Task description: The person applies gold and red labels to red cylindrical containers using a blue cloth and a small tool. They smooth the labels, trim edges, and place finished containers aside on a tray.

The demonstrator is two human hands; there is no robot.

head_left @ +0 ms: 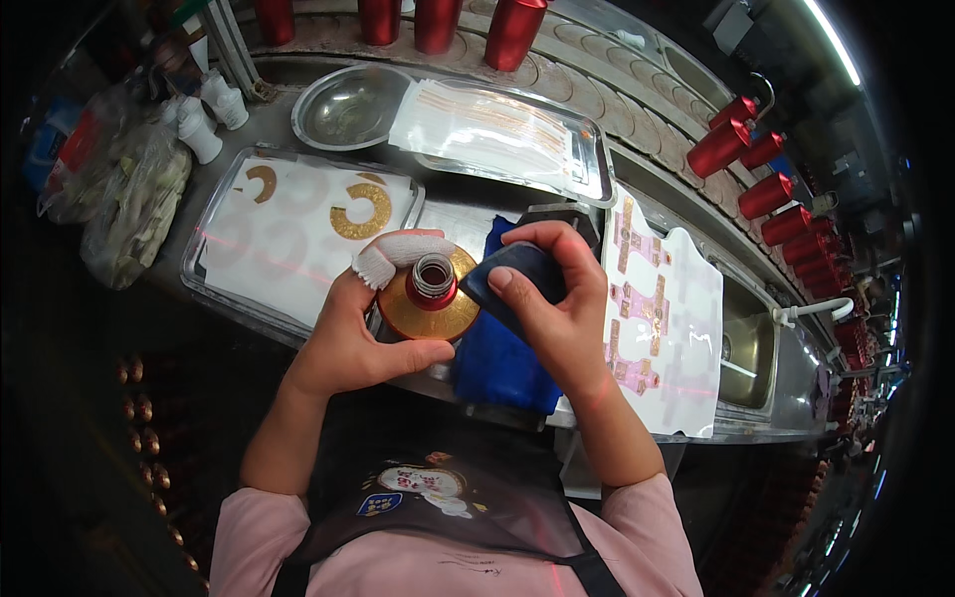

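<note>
My left hand [346, 340] is wrapped round a bottle [423, 316] with a gold shoulder, a red collar and a bare threaded neck facing up. A white fabric sleeve [403, 251] covers one finger of that hand. Pinched between the thumb and fingers of my right hand [569, 316] is a flat dark blue-grey scraper [529, 274], its edge at the right side of the gold shoulder. I cannot tell whether it touches. Below the scraper lies a blue cloth [507, 368]. The bottle's body is mostly hidden under its shoulder.
To the left, a tray [191, 261] holds a white sheet with gold ring-shaped decals. A steel bowl [343, 104] and a tray of white sheets [497, 129] stand behind. On the right are a pink-and-gold decal sheet [662, 318] and a sink [748, 343]. Red bottles [515, 35] line the conveyor.
</note>
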